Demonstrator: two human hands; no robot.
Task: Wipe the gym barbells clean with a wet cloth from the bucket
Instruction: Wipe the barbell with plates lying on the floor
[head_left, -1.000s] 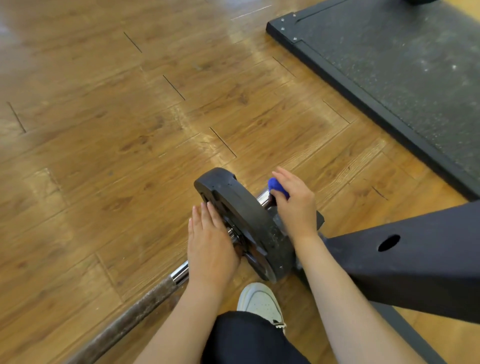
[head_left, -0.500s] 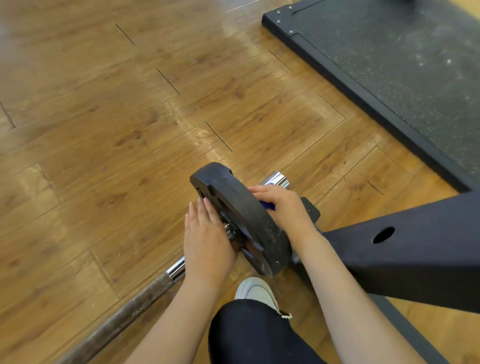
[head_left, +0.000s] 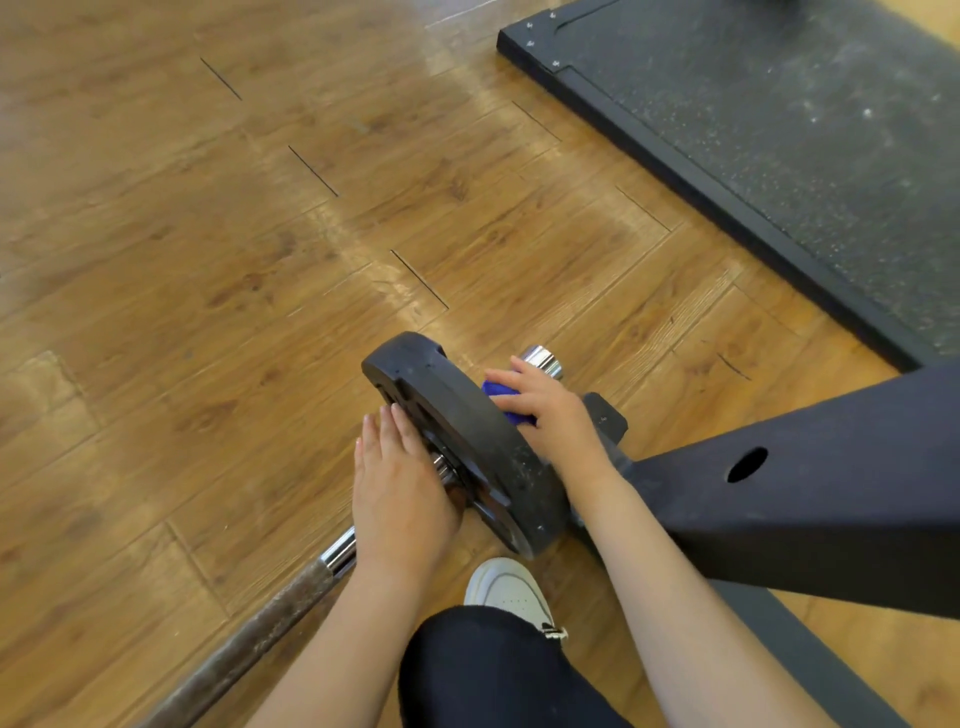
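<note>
Now the right hand (head_left: 550, 415), gripping the blue cloth (head_left: 506, 402), has slid outward; left hand (head_left: 400, 493) stays flat.

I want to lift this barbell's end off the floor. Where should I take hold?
Probably the bare chrome sleeve end beyond the black weight plate, gripped from above: it is round, narrow and exposed, while the plate is wide and stands on edge.

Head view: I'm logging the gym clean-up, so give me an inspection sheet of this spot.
Surface: wood floor, glossy.
Job's things: barbell lies on the floor; black plate on its sleeve; blue cloth on the sleeve beside the plate. Bucket not seen.
Clutter: nothing seen.
Grippers: left hand flat against the plate; right hand grips the cloth.
Cables: nothing seen.
Surroundings: black mat, black frame, white shoe.
</note>
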